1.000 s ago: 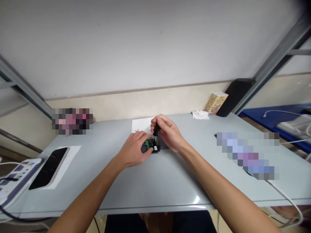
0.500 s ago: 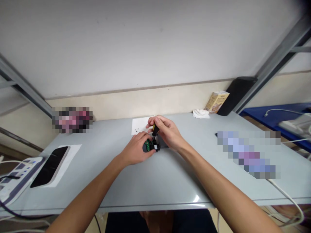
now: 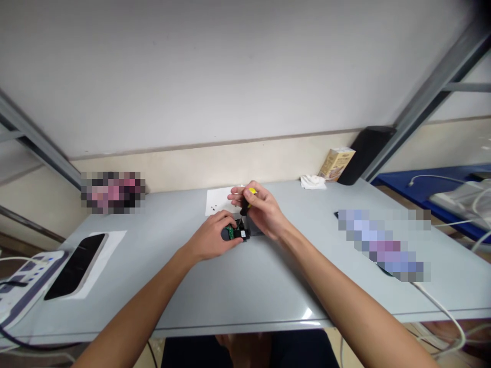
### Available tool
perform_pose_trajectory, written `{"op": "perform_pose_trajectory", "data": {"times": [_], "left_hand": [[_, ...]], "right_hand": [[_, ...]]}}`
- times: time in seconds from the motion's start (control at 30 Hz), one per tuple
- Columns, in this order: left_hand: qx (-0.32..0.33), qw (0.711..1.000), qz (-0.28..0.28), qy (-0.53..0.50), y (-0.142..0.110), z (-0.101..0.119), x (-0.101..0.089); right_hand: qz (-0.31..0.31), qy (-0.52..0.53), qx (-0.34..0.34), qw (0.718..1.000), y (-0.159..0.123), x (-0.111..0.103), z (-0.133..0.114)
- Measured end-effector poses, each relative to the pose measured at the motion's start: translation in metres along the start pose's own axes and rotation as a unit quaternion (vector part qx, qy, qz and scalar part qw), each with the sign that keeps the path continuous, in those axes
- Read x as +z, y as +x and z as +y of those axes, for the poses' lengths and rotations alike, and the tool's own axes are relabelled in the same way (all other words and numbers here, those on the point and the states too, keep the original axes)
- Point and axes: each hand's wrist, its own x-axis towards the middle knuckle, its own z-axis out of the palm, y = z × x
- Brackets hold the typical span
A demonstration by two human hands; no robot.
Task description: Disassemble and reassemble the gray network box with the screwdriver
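My left hand (image 3: 215, 235) grips a small black device with an exposed green circuit board (image 3: 230, 232), fingers along its far side and thumb along the near side. My right hand (image 3: 264, 208) is closed around a screwdriver (image 3: 244, 207) with a black and yellow handle. Its shaft slants down to the device; the tip's exact contact point is too small to make out. Part of a dark grey flat piece (image 3: 256, 228) shows beneath my right hand. Behind the hands lies a white sheet (image 3: 211, 197) with several tiny dark bits, perhaps screws, on it.
On the left are a phone (image 3: 79, 266) on white paper and a power strip (image 3: 28, 278). A carton (image 3: 335, 164), crumpled tissue (image 3: 312, 182) and black cylinder (image 3: 366, 153) stand at the back right. A blurred-out object (image 3: 383, 245) with a white cable lies on the right.
The screwdriver handle has tilted, and its yellow end now shows above my right thumb. My left hand keeps its hold on the device. The whole view has shifted slightly.
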Motion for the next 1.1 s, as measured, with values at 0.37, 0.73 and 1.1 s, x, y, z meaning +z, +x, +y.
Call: {"op": "perform_pose_trajectory", "data": {"times": [0.37,0.73,1.1], "left_hand": [[0.005,1.0,0.006,0.013,0.001,0.002,0.001],[-0.002,1.0,-0.008,0.01,0.001,0.005,-0.003],[0.003,1.0,-0.016,0.005,0.0,0.005,-0.002]], "right_hand": [[0.007,-0.011,0.013,1.0,0.0,-0.003,-0.004],[0.038,0.019,0.016,0.999,0.002,-0.002,-0.002],[0.095,-0.044,-0.064,0.992,0.001,-0.001,0.007]]}}
